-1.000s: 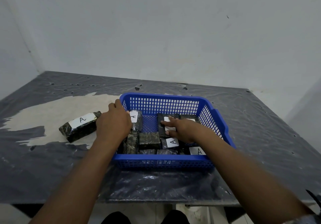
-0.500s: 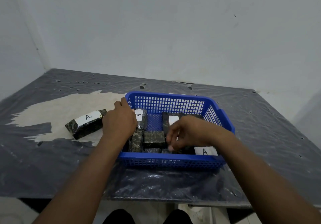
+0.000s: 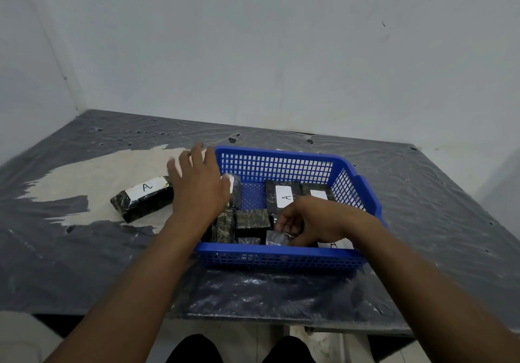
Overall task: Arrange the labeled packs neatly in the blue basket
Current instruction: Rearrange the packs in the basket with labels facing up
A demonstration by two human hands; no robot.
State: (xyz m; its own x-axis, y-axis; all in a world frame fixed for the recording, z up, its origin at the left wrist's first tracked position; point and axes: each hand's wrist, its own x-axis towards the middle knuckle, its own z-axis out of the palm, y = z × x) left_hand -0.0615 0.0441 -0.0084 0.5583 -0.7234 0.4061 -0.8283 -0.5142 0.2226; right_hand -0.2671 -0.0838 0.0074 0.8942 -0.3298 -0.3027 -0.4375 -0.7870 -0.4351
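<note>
The blue basket (image 3: 277, 258) sits mid-table and holds several dark marbled packs, some showing white labels marked A. One labeled pack (image 3: 284, 195) lies flat at the back. My right hand (image 3: 312, 220) is inside the basket near its front, fingers curled around a small dark pack (image 3: 277, 237). My left hand (image 3: 197, 182) hovers over the basket's left rim with fingers spread and blurred, holding nothing. Just left of it, one pack labeled A (image 3: 142, 198) lies on the table outside the basket.
The table (image 3: 436, 208) is covered in wrinkled dark plastic with a pale worn patch (image 3: 84, 177) at the left. White walls close the back and left sides. The table's front edge runs just below the basket.
My left hand has lifted off the basket's left side and opened, moving toward the pack on the table. My right hand has drawn back to the front of the basket onto a small pack.
</note>
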